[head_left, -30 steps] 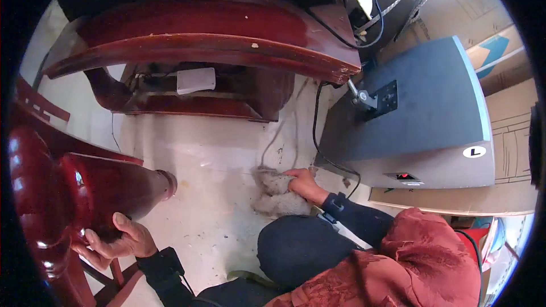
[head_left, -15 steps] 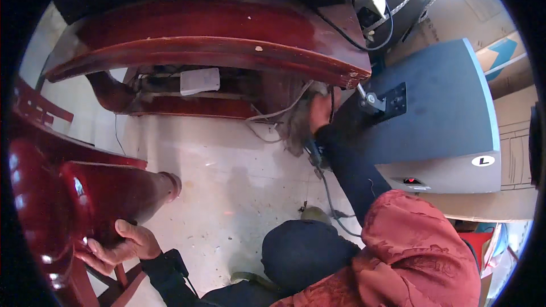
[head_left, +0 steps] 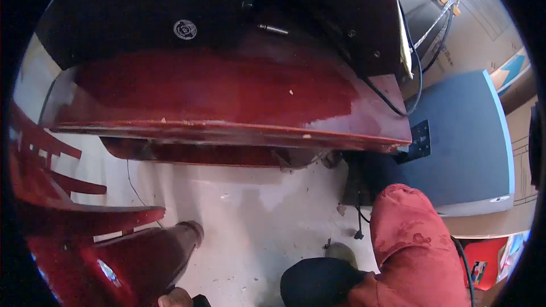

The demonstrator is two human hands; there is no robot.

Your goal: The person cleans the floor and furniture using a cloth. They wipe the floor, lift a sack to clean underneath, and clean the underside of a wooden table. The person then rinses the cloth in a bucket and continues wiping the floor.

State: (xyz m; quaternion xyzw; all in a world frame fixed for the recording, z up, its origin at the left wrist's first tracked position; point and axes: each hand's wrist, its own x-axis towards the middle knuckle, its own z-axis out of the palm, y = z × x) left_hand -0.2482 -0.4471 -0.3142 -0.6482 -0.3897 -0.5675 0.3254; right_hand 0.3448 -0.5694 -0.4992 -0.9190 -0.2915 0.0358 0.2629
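At the lower edge, my left hand (head_left: 176, 298) shows only in part, beside the tapering leg-like end (head_left: 148, 256) of a glossy dark-red wooden piece of furniture. Its fingers are mostly cut off by the picture's edge. On my right, the red sleeve (head_left: 404, 233) is bent, and the right hand beyond it does not show. Just left of that sleeve, a black plug (head_left: 358, 233) on a dark cord hangs or lies near the floor. Ahead stands a red wooden table (head_left: 227, 96) with a chipped front edge.
Black boxes (head_left: 131, 28) and a small silvery rod-like connector (head_left: 273, 29) rest on the table. At right stands a grey-blue cabinet (head_left: 460, 142) with a black recessed plate, near cardboard (head_left: 523, 165). A loose dark cable (head_left: 418, 94) loops off the table's corner. My dark-clad knee (head_left: 318, 281) is below.
The view has shifted, so the table sits lower and hides its shelf and white box. My right hand has left the spot by the table's right corner. My left hand has dropped toward the lower edge.
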